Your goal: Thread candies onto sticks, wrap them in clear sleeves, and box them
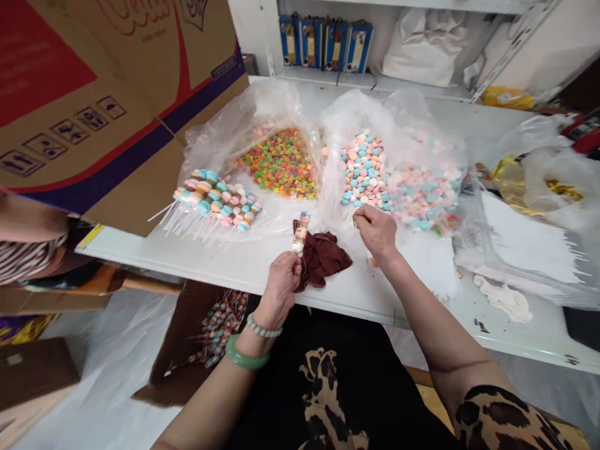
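On the white table (225,265): bagged ring candies (287,165), bagged pastel candies (363,167), brown cloth (325,257). Shelf (328,75) behind, big carton (131,81) at left. Left hand (280,278) closed round one end of a wrapped candy stick (300,232), held by the cloth. Right hand (377,231) pinches a thin gold strip (354,220), fingertips together.

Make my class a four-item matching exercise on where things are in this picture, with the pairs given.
1. Clear-wrapped stick of pastel candies
2. Smooth green round bangle
3. Crumpled dark red cloth
4. Upright blue boxes

A. On the white metal shelf
B. Around the left forearm
C. In the left hand
D. Lying on the white table

Pairs: 1-C; 2-B; 3-D; 4-A
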`<state>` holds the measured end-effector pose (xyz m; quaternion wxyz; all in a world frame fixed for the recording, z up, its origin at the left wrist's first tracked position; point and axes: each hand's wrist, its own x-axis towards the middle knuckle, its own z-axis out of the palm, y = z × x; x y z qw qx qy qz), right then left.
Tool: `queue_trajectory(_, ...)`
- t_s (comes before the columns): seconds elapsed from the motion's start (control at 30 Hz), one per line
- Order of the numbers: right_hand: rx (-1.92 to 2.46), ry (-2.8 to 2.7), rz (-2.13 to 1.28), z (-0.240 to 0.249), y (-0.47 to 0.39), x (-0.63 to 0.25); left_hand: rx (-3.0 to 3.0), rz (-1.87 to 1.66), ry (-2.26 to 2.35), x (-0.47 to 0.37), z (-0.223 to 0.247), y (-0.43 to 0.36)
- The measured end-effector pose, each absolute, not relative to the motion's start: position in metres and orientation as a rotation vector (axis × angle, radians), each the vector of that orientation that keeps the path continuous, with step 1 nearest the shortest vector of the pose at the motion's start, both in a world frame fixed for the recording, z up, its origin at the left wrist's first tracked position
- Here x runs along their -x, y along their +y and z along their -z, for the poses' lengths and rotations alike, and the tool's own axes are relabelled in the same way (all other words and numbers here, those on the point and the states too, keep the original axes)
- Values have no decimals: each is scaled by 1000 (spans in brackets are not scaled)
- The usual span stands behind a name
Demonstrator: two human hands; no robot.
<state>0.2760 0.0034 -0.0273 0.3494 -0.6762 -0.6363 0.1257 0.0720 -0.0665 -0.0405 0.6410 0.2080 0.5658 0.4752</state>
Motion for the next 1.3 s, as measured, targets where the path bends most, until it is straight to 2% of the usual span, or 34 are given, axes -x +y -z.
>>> queue_trajectory(0.2,1374,-2128,172,40,-56,-196,-484,-1147,1159,-85,48,-74)
queue_trajectory(0.37,1315,-2126,280,54,-62,-186,-533,-1139,1031,-78,54,-80)
queue_trajectory(0.57,1334,-2065,-145,47,-69,-193,-585,-1139,1017,-68,61,-81)
queue_trajectory(0.77,1089,-2123,-552,42,-63,-199,-644,-1123,1046,-60,57,-82)
queue_trajectory(1.03,1197,-2156,-603,41,-67,-198,-665,-1135,1074,-61,57,-85)
queue_trajectory(1.13,1178,-1856,-833,49,-73,-188,-606,-1203,1050,-64,59,-85)
queue_trajectory(1.3,1291,-1033,-1292,65,-77,-172,-515,-1269,1054,-69,60,-86)
